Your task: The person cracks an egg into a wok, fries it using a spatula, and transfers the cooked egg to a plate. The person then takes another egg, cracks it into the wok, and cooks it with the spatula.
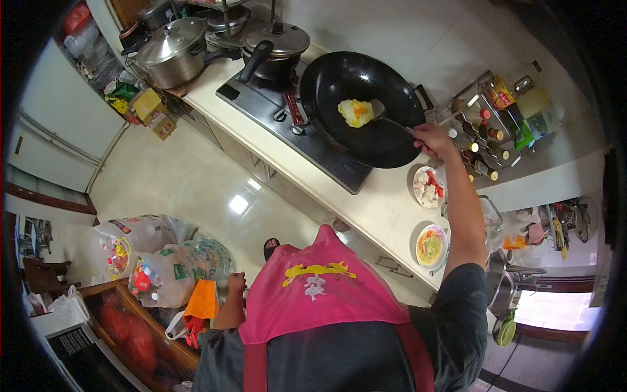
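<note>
Yellow-white food (356, 114) in wok (366, 141), left of right hand (433, 140) (gripping spatula (378, 109))

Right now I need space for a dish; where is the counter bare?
Bare counter lies between the stove and the dish of white chunks; a narrow strip fronts the stove. It's crowded past the right hand, at the bottles.

Food (353, 115) sits in the wok (330, 85), turner (378, 108) at the food's three o'clock. From the wok, on the stove (326, 155): pot (277, 43) at ten, bottles (466, 142) between three and four, plate (417, 179) at five; bowl (430, 267) at the plate's six.
</note>
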Tool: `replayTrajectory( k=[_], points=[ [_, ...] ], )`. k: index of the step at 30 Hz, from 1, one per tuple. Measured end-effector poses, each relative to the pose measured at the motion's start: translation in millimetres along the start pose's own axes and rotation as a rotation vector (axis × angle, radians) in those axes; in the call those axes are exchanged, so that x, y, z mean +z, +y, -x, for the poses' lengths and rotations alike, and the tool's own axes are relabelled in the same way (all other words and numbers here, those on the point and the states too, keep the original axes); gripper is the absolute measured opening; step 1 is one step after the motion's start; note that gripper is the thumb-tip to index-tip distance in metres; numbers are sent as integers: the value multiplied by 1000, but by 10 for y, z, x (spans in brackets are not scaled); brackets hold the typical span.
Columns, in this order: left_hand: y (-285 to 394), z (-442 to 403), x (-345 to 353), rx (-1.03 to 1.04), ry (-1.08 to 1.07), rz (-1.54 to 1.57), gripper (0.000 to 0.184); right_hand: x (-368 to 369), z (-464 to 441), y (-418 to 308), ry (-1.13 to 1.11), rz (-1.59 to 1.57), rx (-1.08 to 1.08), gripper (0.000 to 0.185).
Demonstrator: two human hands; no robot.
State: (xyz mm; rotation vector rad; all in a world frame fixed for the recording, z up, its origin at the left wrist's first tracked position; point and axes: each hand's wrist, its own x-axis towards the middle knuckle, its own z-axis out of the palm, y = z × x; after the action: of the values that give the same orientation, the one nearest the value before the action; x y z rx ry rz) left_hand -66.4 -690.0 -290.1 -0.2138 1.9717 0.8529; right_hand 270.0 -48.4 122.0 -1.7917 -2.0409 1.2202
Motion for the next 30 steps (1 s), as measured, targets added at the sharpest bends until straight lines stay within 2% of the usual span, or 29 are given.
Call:
replayTrajectory(
  k=[4, 7, 10, 14, 19, 23, 30],
  points=[
    [-66, -25, -9, -6, -13, 23, 21, 51, -8, -53, 179, 175, -90, 25],
    [-34, -64, 15, 30, 16, -117, 22, -273, 22, 73, -5, 189, -31, 23],
    [55, -89, 74, 16, 25, -50, 21, -502, 425, -43, -149, 127, 78, 22],
    [227, -76, 113, 40, 0, -41, 22, -550, 655, 4, -205, 69, 156, 29],
    [359, -98, 137, 93, 36, -33, 21, -174, 376, 336, -178, -76, 89, 43],
    [417, -99, 103, 83, 21, -25, 23, 153, 96, 407, -176, -172, 2, 43],
    [63, -127, 38, 37, 61, -4, 25, 655, -270, 181, -176, -379, -101, 42]
  ],
)
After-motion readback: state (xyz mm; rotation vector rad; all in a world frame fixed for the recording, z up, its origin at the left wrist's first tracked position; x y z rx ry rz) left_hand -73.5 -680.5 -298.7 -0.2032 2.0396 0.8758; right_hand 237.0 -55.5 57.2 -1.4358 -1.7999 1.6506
